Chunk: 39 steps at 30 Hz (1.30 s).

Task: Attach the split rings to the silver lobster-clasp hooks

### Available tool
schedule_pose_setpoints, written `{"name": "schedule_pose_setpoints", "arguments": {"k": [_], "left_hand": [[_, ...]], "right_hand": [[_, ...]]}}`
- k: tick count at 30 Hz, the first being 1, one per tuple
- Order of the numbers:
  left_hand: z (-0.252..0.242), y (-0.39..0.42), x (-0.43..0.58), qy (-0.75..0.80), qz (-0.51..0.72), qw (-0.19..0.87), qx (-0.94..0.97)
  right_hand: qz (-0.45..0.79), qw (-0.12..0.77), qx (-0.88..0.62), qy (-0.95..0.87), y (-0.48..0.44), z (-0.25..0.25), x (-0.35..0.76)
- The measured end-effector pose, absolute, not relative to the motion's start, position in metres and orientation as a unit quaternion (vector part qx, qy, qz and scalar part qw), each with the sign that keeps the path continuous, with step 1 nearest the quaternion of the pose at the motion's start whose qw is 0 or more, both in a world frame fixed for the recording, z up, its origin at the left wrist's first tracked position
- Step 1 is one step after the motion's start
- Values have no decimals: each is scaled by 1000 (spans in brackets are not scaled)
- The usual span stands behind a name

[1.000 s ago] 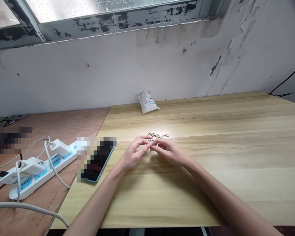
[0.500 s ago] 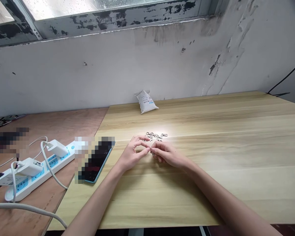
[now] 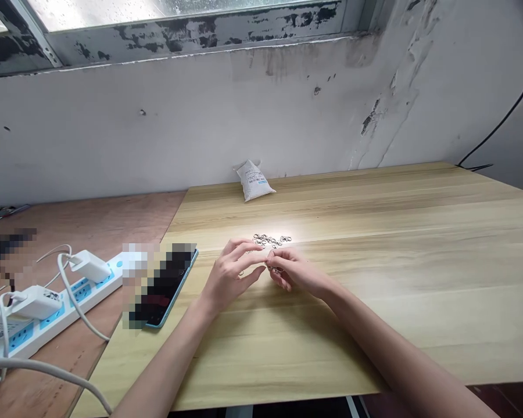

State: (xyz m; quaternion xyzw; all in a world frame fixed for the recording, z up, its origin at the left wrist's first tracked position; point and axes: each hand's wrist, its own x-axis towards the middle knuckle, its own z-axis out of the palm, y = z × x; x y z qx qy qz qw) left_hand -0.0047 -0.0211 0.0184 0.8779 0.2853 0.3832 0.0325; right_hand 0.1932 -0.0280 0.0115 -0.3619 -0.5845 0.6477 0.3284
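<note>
My right hand (image 3: 293, 271) rests on the light wooden table (image 3: 375, 278) with its fingers curled around small metal rings (image 3: 273, 269). My left hand (image 3: 229, 276) lies just to the left of it, fingers spread and reaching toward the right fingertips; whether it touches a ring I cannot tell. A small pile of loose metal rings (image 3: 271, 240) lies on the table just beyond both hands, in a bright patch of light.
A small white bag (image 3: 253, 180) leans near the wall at the back. A phone (image 3: 163, 285) with a blue case lies at the table's left edge. On the lower brown table to the left sits a white power strip (image 3: 56, 305) with chargers and cables.
The left fingers have opened and pulled slightly away from the pinch they shared with the right hand. The right hand has curled closer around the rings. The view has shifted a little to the right.
</note>
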Motion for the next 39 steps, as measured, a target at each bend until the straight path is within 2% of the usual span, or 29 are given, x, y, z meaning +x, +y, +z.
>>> {"name": "schedule_pose_setpoints", "arguments": {"k": [5, 12, 27, 34, 39], "left_hand": [[18, -22, -1, 265, 389, -77, 879], [17, -21, -2, 269, 380, -105, 878], [14, -24, 0, 343, 367, 177, 846], [13, -23, -1, 386, 349, 250, 817], [11, -23, -1, 386, 349, 236, 820]], "right_hand": [[690, 321, -367, -534, -28, 13, 194], [715, 309, -360, -513, -30, 12, 194], [635, 311, -350, -615, -26, 4, 199], [618, 296, -351, -638, -30, 15, 199], [592, 289, -358, -662, -32, 17, 196]]}}
